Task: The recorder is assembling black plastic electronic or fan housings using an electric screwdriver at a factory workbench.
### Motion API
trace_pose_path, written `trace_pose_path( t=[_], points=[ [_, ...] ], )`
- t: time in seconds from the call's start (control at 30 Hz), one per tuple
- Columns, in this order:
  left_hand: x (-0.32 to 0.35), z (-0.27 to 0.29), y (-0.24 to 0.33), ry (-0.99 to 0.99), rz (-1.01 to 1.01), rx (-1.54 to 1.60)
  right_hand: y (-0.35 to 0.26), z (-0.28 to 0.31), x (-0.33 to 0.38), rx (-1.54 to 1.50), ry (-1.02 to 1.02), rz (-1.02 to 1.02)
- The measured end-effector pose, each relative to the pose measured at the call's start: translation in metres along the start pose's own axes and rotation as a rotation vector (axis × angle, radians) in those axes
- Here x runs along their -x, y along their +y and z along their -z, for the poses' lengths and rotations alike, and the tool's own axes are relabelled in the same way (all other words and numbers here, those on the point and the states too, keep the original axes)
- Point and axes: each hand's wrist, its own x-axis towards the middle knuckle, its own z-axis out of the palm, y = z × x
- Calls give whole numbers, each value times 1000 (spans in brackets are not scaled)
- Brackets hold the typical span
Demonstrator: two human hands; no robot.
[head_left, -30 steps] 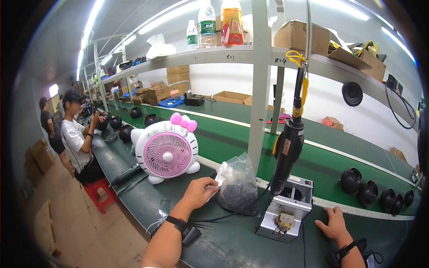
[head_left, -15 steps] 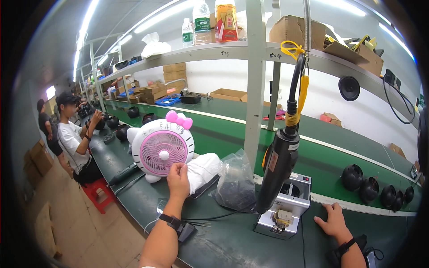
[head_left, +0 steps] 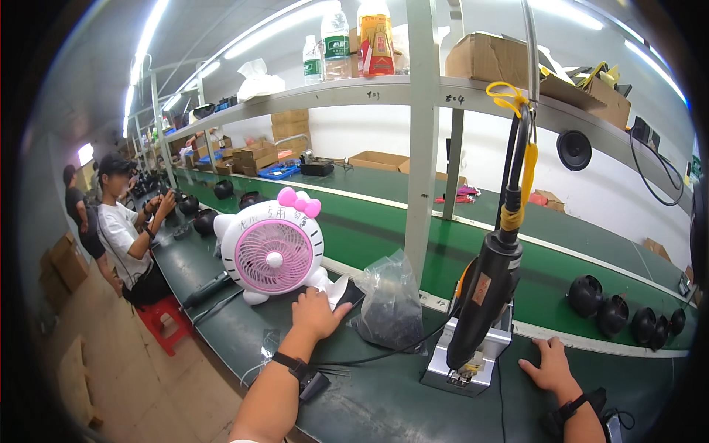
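My left hand (head_left: 319,314) rests low beside the pink and white fan (head_left: 273,256), its thumb and fingers apart. White cloth or tissue (head_left: 336,289) shows just beyond its fingers, next to a flat black object (head_left: 352,295); what lies under the palm is hidden. My right hand (head_left: 548,365) lies on the green bench with its fingers stretched out, holding nothing. Between the hands, a black electric screwdriver (head_left: 484,303) hangs tilted from a hook, in front of a silver box-shaped machine (head_left: 443,365). A clear plastic bag of dark pieces (head_left: 389,303) stands right of my left hand.
Several round black housings (head_left: 585,295) line the green conveyor (head_left: 354,235) at right. A metal post (head_left: 422,148) and a shelf (head_left: 354,92) with bottles rise ahead. Another screwdriver (head_left: 205,289) lies left of the fan. A co-worker (head_left: 122,229) sits at far left.
My left hand has moved right and opened out from a pinch. The white cloth has shrunk from view beside it. The hanging screwdriver has swung right; my right hand stays put.
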Motion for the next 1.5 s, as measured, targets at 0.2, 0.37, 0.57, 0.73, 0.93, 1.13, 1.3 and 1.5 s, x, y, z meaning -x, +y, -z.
trace_pose_path(
  t=[0.2, 0.37, 0.57, 0.73, 0.93, 1.13, 1.3, 1.5],
  points=[
    [-20, 5, 19, -202, -6, -87, 4, -2, 2, -21, 6, 5],
    [-32, -6, 24, -214, 12, -54, 2, 0, 2, -8, -12, 0],
    [-29, 0, 21, -201, 23, 26, 0, 2, 1, -18, -32, -37],
    [-22, 8, -23, 185, -187, 446, 3, -1, -1, 9, -31, -26],
    [-26, 34, -32, 423, -212, 682, 1, 1, 0, -15, -18, -22],
    [-33, 25, -39, 440, -47, 963, 0, 0, -1, -10, -7, -17],
    [-41, -4, -48, 114, -22, 1256, 0, -1, -2, -12, 4, -8],
    [-23, -13, -26, 39, -189, 318, 1, 0, -1, -3, 3, -7]
  ],
)
